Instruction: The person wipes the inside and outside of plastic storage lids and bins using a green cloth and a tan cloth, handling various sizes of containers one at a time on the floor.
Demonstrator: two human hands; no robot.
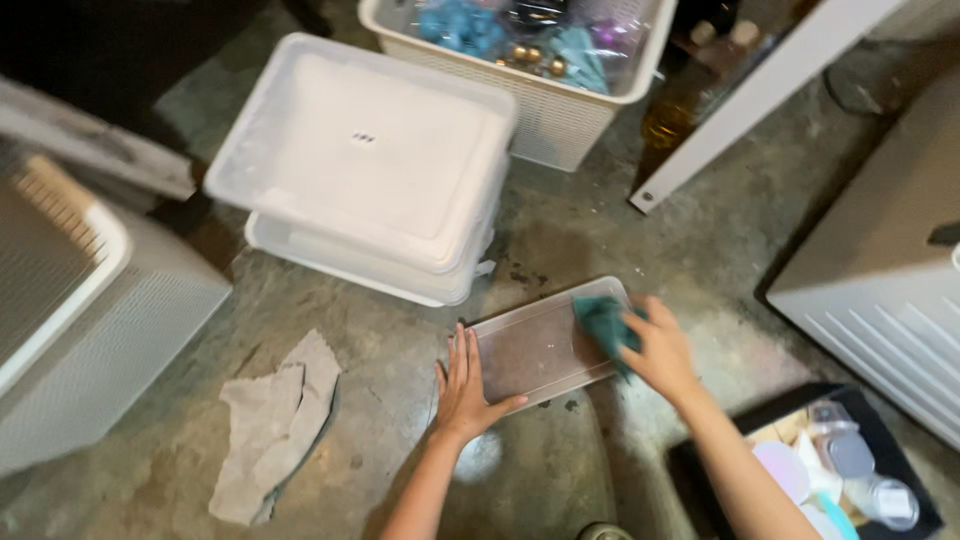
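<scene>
A flat clear plastic lid [535, 345] lies on the concrete floor in front of me. My left hand [463, 385] rests flat on its near left edge, fingers spread, pinning it down. My right hand [660, 350] presses a crumpled teal cloth [603, 322] onto the lid's far right part.
Stacked clear plastic bins [365, 165] sit upside down just beyond the lid. A white basket [545, 110] of small items stands behind them. A grey rag [270, 425] lies at left beside a white slatted basket [90, 320]. A black box [880, 440] of containers is at lower right, a white cabinet [880, 270] at right.
</scene>
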